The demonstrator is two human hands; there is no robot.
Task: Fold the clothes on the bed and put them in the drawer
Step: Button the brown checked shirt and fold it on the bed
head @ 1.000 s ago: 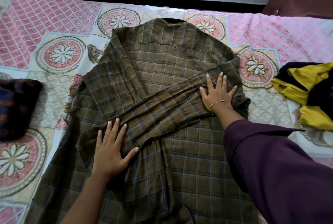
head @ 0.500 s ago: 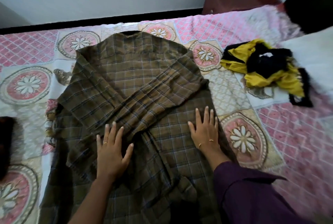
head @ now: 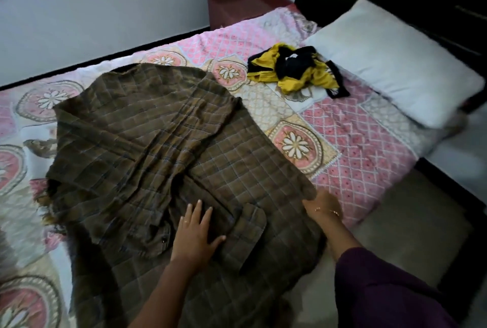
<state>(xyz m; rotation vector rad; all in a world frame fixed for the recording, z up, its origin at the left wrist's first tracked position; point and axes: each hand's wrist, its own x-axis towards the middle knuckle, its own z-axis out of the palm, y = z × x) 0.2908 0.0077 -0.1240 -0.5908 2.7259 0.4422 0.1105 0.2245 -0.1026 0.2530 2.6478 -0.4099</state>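
Brown plaid shirt (head: 147,159) lies back-up across the bed (head: 350,143), collar toward 11 o'clock, hem toward 6 o'clock at the near edge. Both sleeves are folded in and crossed over the back.

Left hand (head: 196,235): flat on the crossed sleeves near the cuff, fingers (head: 198,209) straight and spread, pressing, gripping nothing. It has stayed on this spot through the last second.

Right hand (head: 322,205): a second ago it lay flat on the folded sleeve near the shoulder; since then it has slid down the shirt's right side and now sits at the side edge at 3 o'clock of the left hand. Its fingers curl at the fabric edge; whether they actually pinch the cloth cannot be told.

Judgement: sleeve step done; the side panel fold-in looks next, with the left hand as anchor.

Still unfolded: yellow-and-black garment (head: 295,69) bunched at 1 o'clock, just beside the white pillow (head: 395,61). The drawer is not identifiable in view. Task early.
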